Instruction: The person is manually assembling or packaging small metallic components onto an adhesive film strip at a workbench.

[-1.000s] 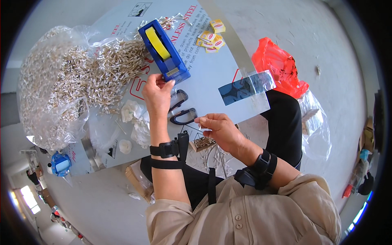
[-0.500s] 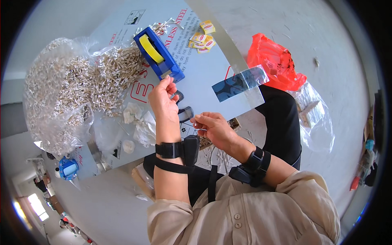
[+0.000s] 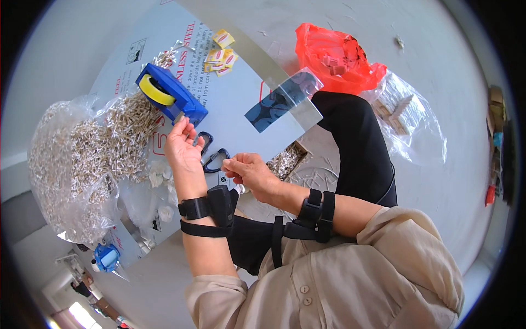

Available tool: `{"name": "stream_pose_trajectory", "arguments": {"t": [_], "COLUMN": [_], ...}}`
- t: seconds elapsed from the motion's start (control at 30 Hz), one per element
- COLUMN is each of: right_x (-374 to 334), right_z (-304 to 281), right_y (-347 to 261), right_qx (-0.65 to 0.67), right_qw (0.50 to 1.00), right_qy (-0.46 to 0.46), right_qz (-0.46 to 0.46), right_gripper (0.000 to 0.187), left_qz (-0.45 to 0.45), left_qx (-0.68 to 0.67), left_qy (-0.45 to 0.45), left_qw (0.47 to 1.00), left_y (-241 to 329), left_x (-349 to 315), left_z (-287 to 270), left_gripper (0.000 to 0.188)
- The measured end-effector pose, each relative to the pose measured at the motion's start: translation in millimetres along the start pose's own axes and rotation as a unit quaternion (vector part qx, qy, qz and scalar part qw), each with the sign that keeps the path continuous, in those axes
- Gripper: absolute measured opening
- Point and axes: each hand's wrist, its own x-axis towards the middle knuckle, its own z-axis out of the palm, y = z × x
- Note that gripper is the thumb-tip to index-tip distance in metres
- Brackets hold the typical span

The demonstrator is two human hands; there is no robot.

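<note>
— Where are we?
— We look down on a pale, grey-blue table (image 3: 120,79) sheeted in printed film, on a grey floor (image 3: 466,181), with a bright window at lower left.

— What covers the surface?
— On our left, a heap of cotton swabs (image 3: 90,137) spills from a clear bag. The blue tape dispenser (image 3: 189,104), with its yellow roll (image 3: 156,94), sits tilted beside the heap; small yellow packets (image 3: 220,59) lie beyond it to the right.

— And the hands?
— Our left hand (image 3: 183,147) has its fingertips at the dispenser's near end; we cannot tell whether they hold tape. Our right hand (image 3: 249,172) keeps a narrow grip, thumb against finger, just beside the dark loop handles (image 3: 207,166); we cannot tell what, if anything, is in it.

— The edges?
— A dark blue film strip (image 3: 271,108) reaches to the table's right edge, by our knee. Printed sheet shows between strip and packets. Below the near edge sits a box of swabs (image 3: 285,162).

— Room to move?
— Right of the knee, floor stretches past a red bag (image 3: 339,57) and a clear bag of white packs (image 3: 404,116).
</note>
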Motion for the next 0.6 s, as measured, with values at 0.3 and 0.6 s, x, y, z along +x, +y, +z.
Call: {"name": "stream_pose_trajectory", "arguments": {"t": [0.3,0.6], "right_x": [-8,-14], "right_z": [8,3], "right_y": [-10,1], "right_qx": [-0.003,-0.059], "right_qw": [0.999,0.998], "right_qy": [-0.034,-0.031], "right_qz": [-0.015,-0.017], "right_gripper": [0.020,0.020], "left_qz": [-0.021,-0.018], "left_qx": [-0.023,-0.017], "left_qy": [-0.013,-0.003], "left_qw": [0.999,1.000], "left_y": [6,8], "left_x": [-2,-2], "left_z": [0,0], "left_gripper": [0.025,0.022]}}
